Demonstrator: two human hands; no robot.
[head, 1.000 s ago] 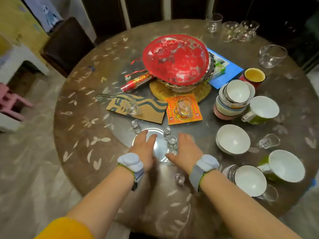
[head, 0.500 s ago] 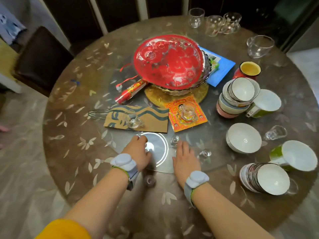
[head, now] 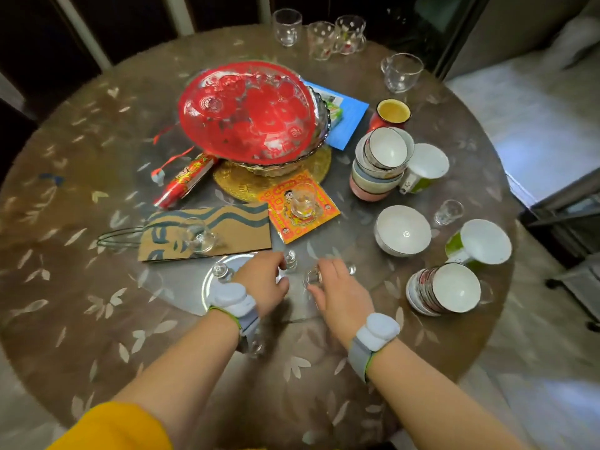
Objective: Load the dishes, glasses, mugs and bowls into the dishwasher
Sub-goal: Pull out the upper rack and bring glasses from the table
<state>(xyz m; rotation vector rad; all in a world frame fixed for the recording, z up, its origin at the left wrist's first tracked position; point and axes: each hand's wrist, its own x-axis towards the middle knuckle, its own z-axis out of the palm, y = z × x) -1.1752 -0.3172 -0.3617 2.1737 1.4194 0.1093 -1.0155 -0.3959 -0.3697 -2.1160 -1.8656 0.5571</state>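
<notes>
A yellow sleeve point(head: 110, 427) is cut off at the bottom edge, and both forearms wear pale wrist bands over a round table point(head: 81, 319) with a brown leaf-patterned cover. The left hand point(head: 263, 285) lies with curled fingers among tiny clear shot glasses point(head: 290, 259) on the glass turntable point(head: 181, 287); blur hides whether it grips one. The right hand point(head: 341, 293) curls its thumb and fingers round a small glass point(head: 312, 277). Another shot glass point(head: 221, 271) stands just left of the left wrist. Right of the hands, a stack of bowls point(head: 444, 290) leans on its side, beside a green mug point(head: 480, 243) with a white inside, a single white bowl point(head: 402, 233) and a shot glass point(head: 448, 212). Farther in, a clear cup point(head: 198, 238) rests on a flat brown paper bag point(head: 220, 232), and another clear cup point(head: 302, 204) sits on an orange printed card point(head: 298, 209). Behind stand a taller bowl stack point(head: 380, 164), a second mug point(head: 425, 167) and a red mug point(head: 391, 115) with a yellow inside. The red patterned plate point(head: 246, 112) covers a glass dish on a gold mat point(head: 240, 183), so the dish's contents are hidden. Clear glasses point(head: 287, 26) and a glass mug point(head: 402, 72) line the far rim, all empty.
</notes>
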